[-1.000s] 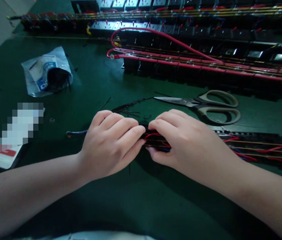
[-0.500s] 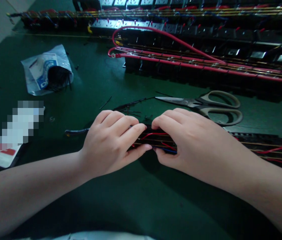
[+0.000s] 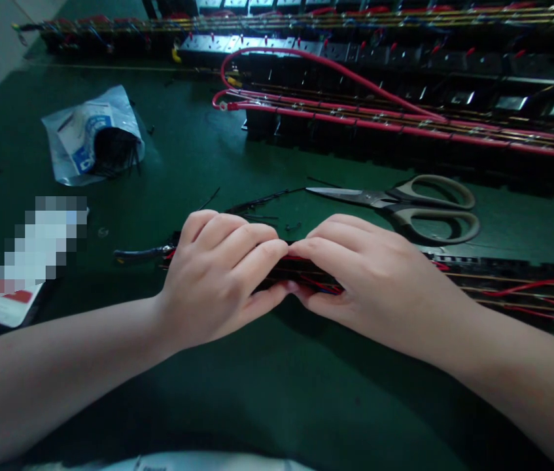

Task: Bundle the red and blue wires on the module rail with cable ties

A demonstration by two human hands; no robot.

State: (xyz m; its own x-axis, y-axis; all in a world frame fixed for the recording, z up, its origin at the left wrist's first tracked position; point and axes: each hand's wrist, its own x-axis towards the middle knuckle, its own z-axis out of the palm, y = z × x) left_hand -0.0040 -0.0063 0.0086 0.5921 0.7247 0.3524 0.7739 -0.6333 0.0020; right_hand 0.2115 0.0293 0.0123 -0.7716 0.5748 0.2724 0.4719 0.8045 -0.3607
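A long black strip with red, blue and brass-coloured wires (image 3: 526,288) lies across the green table in front of me. My left hand (image 3: 225,275) grips it near its left end, fingers over the far side and thumb on the near side. Close beside it, my right hand (image 3: 365,265) grips the same strip in the same way, and the fingertips of both hands meet. A dark cable end (image 3: 142,255) sticks out left of my left hand. The part of the strip beneath both palms is hidden.
Scissors (image 3: 375,198) lie just beyond my right hand, near loose black cable ties (image 3: 257,203). An open plastic bag (image 3: 68,144) of black ties and a partly blurred phone-like object (image 3: 12,314) are at left. More wired strips (image 3: 355,127) run along the back.
The strip has shifted slightly left, showing more of its left end. My right hand has moved left, so its fingertips now touch those of my left hand.
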